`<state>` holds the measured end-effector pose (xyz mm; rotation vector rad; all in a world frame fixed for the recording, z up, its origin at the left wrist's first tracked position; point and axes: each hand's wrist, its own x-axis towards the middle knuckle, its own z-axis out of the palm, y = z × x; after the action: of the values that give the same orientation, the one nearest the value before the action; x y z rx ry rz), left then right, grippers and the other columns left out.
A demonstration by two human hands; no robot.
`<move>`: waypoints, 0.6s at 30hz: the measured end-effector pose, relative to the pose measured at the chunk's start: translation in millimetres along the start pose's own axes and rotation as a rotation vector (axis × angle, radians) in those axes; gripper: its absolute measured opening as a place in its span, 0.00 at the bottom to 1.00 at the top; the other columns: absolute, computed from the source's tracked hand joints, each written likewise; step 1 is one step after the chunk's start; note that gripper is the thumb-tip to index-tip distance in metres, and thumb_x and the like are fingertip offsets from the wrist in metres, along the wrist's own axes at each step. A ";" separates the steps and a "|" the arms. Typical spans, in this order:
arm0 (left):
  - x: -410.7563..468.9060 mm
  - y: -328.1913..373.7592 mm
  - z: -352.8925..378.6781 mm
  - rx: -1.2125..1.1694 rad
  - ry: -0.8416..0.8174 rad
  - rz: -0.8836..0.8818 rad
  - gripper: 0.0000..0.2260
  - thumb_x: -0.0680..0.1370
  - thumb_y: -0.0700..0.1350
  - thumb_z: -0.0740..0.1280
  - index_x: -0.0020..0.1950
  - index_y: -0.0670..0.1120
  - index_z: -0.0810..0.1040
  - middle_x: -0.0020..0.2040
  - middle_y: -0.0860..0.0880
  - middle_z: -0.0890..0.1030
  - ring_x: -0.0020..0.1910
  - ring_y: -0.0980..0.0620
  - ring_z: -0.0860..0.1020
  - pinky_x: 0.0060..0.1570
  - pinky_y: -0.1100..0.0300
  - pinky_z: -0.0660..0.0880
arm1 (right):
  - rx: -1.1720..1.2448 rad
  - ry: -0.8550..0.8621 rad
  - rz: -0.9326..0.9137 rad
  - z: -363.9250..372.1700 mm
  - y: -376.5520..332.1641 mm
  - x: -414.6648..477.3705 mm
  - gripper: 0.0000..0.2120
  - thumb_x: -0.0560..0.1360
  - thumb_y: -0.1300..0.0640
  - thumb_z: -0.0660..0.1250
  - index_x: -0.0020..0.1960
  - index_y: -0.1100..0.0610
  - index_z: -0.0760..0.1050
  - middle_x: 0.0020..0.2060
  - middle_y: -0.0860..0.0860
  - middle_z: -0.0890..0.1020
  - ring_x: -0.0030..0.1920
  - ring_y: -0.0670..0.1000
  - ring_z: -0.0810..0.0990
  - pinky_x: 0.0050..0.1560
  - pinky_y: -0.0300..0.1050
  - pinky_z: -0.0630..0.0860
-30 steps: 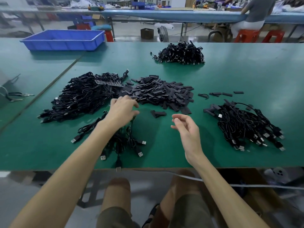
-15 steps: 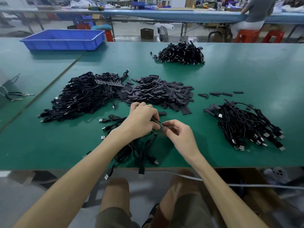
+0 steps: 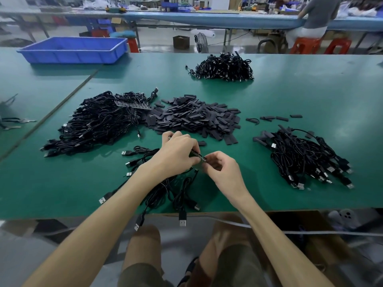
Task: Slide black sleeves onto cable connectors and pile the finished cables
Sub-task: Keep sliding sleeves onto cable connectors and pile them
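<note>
**Head view.** A second ago the hands were apart: the left reached towards the loose cables and the right hovered with fingers spread. They have since met above the near edge of the green-topped work table (image 3: 310,96). The left hand (image 3: 178,152) now curls round a narrow dark connector strip (image 3: 199,157), whose ends show on either side of the fist. The right hand (image 3: 222,170) pinches the strip's near tip between thumb and bent fingers. Whether a sleeve is already in that pinch cannot be seen.

A small bundle of thin black USB cables (image 3: 165,189) trails below the wrists, with some plugs hanging over the table edge. The heap of flat black sleeves (image 3: 194,119) lies just beyond the hands. The large pile of unsleeved black cables (image 3: 97,125) lies to the left, and the pile of finished cables (image 3: 306,160) is well apart on the right.

The change suggests that fetching is over and fitting has begun, and nothing from this cable has yet gone to the pile.
</note>
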<state>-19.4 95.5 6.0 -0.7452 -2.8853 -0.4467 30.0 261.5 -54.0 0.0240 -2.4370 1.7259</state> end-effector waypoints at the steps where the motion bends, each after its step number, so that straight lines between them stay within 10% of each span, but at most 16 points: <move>1: -0.4 0.3 0.5 0.003 0.006 -0.001 0.07 0.79 0.54 0.70 0.54 0.53 0.81 0.49 0.54 0.76 0.57 0.50 0.68 0.64 0.55 0.49 | -0.003 0.008 0.004 0.8 0.3 0.5 0.05 0.77 0.56 0.76 0.49 0.55 0.81 0.40 0.47 0.85 0.40 0.43 0.81 0.44 0.37 0.76; 18: -10.2 14.3 6.4 0.067 0.107 -0.073 0.07 0.79 0.54 0.69 0.54 0.53 0.81 0.48 0.54 0.73 0.56 0.50 0.69 0.65 0.51 0.53 | -0.064 0.062 0.017 3.2 1.7 3.0 0.09 0.76 0.53 0.76 0.44 0.55 0.78 0.36 0.47 0.82 0.34 0.38 0.76 0.35 0.33 0.71</move>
<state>-3.8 104.9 1.6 -0.5889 -2.8189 -0.3840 26.5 259.3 -56.2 -0.0572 -2.4524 1.6290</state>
